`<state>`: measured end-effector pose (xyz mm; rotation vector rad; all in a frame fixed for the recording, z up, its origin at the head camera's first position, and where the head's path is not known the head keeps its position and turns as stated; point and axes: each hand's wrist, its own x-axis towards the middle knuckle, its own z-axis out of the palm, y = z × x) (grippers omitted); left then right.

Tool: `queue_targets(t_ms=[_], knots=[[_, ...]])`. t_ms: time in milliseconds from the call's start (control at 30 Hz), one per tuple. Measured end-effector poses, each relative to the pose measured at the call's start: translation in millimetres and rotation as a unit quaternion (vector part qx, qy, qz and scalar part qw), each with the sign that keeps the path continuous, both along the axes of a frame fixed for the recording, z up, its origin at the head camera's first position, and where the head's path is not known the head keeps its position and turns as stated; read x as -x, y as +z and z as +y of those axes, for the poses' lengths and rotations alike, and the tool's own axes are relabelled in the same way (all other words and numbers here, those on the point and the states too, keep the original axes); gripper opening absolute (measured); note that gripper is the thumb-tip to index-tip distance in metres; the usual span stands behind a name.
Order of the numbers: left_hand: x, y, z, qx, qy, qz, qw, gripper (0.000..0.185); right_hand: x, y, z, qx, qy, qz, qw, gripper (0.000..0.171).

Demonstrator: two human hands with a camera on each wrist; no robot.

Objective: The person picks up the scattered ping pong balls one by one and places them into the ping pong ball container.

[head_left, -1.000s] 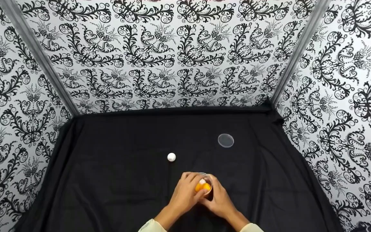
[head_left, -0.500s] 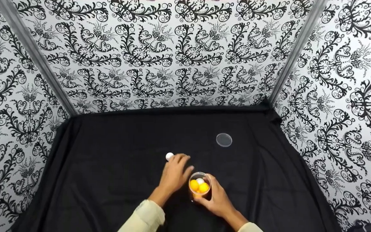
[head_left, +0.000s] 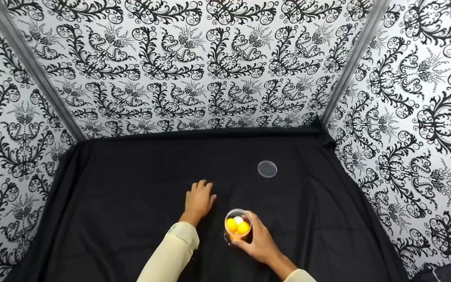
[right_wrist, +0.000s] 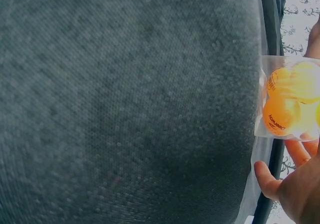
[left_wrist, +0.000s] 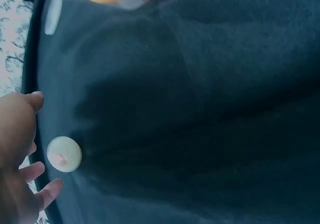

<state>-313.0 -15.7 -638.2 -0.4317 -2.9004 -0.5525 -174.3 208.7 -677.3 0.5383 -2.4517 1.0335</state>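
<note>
We look down on a worktop (head_left: 131, 188) draped in black cloth, boxed in on the left, far and right sides by walls (head_left: 217, 66) papered in a black-and-white scroll pattern.

Our left hand (head_left: 198, 200) lies out over the cloth just left of centre, back upward, and covers the white ball from above in the head view. The left wrist view shows that ball (left_wrist: 64, 154) resting on the cloth just beside the palm, with the thumb above it and the fingers (left_wrist: 47, 193) below it spread wide and only loosely bent; none of them closes on the ball, and we cannot tell whether any of them touches it.

Our right hand (head_left: 260, 243) sits nearer to us and to the right of the left hand, its fingers and thumb curled round a clear plastic cup (head_left: 237, 227) which stands upright at the near middle of the worktop. The two hands are close together but apart.

In the cup lie orange balls (head_left: 242, 227) with one white ball (head_left: 238, 220) on top at the far side. The right wrist view shows the orange balls (right_wrist: 282, 112) through the clear wall, one bearing small printed lettering.

A clear round lid (head_left: 267, 169) lies flat on the cloth, farther away and to the right of the cup, well apart from both hands.
</note>
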Motion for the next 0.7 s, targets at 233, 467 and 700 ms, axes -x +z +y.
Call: queue_targets(t_ms=[233,467,700], knots=[[-1.3,-19.0,-11.7,0.014,0.014,-0.066,0.9976,0.045,-0.7,0.9,-2.8,0.003,0.002,0.000,1.000,0.092],[-7.1,-27.8,-18.4,0.031,0.005,-0.037,0.9988,0.034,0.2,0.9,-1.6,0.010,0.009,-0.008,1.000,0.091],[-10.2,-29.0,-17.2,0.046,-0.012,-0.026,0.9985,0.035,1.9,-0.7,0.7,0.003,0.004,0.003,1.000,0.091]])
